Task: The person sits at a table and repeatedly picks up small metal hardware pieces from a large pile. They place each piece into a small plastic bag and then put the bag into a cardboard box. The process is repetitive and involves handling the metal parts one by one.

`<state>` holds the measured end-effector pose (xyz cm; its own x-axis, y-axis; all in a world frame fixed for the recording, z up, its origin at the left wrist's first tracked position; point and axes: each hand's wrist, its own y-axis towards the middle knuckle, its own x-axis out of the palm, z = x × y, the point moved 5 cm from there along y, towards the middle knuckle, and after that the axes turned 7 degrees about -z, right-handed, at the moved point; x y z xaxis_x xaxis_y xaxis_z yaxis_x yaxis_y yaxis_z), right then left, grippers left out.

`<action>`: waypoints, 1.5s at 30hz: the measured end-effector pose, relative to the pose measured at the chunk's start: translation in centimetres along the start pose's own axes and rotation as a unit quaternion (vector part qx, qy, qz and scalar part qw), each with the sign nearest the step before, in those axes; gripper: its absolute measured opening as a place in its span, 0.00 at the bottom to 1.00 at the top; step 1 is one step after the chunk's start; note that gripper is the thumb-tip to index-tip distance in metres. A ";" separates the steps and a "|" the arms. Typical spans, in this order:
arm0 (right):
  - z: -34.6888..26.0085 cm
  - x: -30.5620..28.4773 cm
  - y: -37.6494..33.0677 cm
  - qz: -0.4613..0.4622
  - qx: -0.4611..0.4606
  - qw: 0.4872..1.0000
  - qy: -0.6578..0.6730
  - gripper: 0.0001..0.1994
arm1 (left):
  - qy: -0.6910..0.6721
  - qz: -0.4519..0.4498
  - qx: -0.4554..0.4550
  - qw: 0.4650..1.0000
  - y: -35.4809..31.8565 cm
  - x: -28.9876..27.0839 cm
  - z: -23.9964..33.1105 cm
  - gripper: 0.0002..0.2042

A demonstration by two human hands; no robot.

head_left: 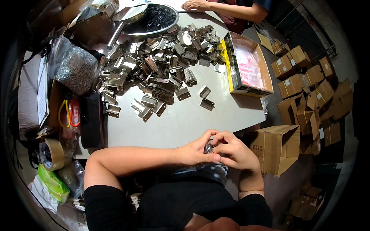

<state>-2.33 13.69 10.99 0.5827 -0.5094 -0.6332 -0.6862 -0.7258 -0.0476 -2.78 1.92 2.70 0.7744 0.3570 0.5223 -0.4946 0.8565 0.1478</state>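
My left hand and my right hand meet close to my body, just off the near edge of the table. Between them they grip a small shiny piece, mostly covered by the fingers, so its kind does not show. My right thumb and fingers press against it from the right, while the left fingers curl round its other side. Further in on the tabletop, a large heap of bent metal brackets with holes lies spread out. Two brackets lie apart at its right.
Behind the heap stand a round metal tray of dark parts and a pan. An open box of clear bags sits right. Left are a bag of screws, a dark case and tape. Opposite, a person's hand rests.
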 end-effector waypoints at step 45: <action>3.0 -2.5 2.2 0.105 0.004 0.994 -0.002 0.08 | 0.319 0.266 0.205 0.886 -1.3 -2.9 4.3 0.02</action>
<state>-6.55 14.74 10.18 0.4248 -0.6472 -0.6330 -0.7960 -0.6001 0.0793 -6.04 -1.82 4.59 0.3884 0.9202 0.0484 -0.8574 0.3417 0.3848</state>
